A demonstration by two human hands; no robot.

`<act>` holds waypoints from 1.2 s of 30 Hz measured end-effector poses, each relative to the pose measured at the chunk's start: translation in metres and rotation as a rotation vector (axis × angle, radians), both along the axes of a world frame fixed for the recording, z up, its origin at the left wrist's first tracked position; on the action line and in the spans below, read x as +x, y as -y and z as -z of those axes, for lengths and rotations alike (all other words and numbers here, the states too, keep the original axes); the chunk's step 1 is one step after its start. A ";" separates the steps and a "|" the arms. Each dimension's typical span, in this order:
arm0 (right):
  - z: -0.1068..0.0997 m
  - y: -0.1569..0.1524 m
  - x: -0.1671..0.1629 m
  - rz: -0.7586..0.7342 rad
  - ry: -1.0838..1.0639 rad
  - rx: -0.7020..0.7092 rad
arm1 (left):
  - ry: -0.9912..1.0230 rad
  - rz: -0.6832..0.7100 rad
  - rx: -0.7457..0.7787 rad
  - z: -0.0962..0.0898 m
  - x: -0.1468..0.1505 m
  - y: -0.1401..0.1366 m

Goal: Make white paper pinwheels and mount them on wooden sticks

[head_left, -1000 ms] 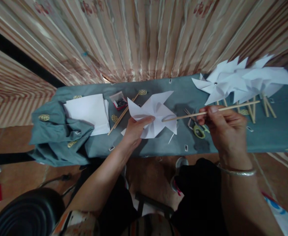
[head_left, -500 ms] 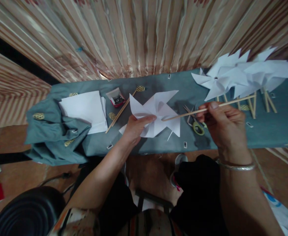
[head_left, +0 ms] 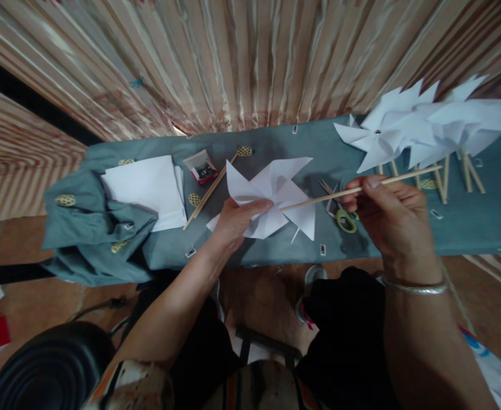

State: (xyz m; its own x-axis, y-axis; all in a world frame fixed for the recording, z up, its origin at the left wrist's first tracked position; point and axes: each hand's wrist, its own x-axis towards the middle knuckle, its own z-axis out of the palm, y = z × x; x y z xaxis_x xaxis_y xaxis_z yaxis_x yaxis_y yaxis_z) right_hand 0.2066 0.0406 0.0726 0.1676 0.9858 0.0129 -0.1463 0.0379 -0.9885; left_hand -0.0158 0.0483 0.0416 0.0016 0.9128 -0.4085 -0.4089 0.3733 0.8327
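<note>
A white paper pinwheel (head_left: 290,173) is pinched near its centre by my left hand (head_left: 237,222), thumb on top and the other fingers beneath. My right hand (head_left: 387,208) grips a thin wooden stick (head_left: 322,197) between thumb and fingers. The stick's left tip lies at the pinwheel's middle; whether it touches the paper I cannot tell. Below the stick, just left of my right hand, lie scissors (head_left: 345,221) with green handles. A thin white strip (head_left: 295,234) shows by the pinwheel's lower edge.
Left on the grey-green cloth (head_left: 276,253) is a stack of white paper (head_left: 143,191). Beside it are a small red-and-white box (head_left: 202,168) of metal bits and loose wooden sticks (head_left: 210,193). Several finished pinwheels (head_left: 416,125) lie at the right. A striped curtain (head_left: 250,62) hangs behind.
Both hands keep their holds with hardly any movement. The stick's tip has shifted very slightly left and the view has drifted a little.
</note>
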 end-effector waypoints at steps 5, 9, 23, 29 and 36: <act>-0.004 0.000 0.002 -0.035 0.009 -0.005 | 0.005 0.014 -0.004 0.001 -0.001 0.000; -0.004 -0.001 0.003 -0.049 -0.002 -0.010 | 0.005 0.038 -0.008 0.002 -0.002 -0.001; -0.002 0.000 0.007 -0.013 0.034 0.010 | 0.018 0.055 -0.012 0.001 0.000 -0.003; -0.002 0.000 0.007 -0.011 0.031 0.010 | -0.003 0.054 -0.010 0.001 -0.001 -0.001; -0.003 0.000 0.005 0.006 0.027 -0.012 | -0.013 0.058 -0.016 0.001 0.000 -0.001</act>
State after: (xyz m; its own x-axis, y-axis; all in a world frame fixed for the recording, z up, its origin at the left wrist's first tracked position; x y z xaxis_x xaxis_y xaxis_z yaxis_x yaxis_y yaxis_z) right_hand 0.2121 0.0404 0.0758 0.1732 0.9849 0.0056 -0.1193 0.0266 -0.9925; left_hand -0.0160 0.0496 0.0411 0.0493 0.9047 -0.4232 -0.3753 0.4095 0.8316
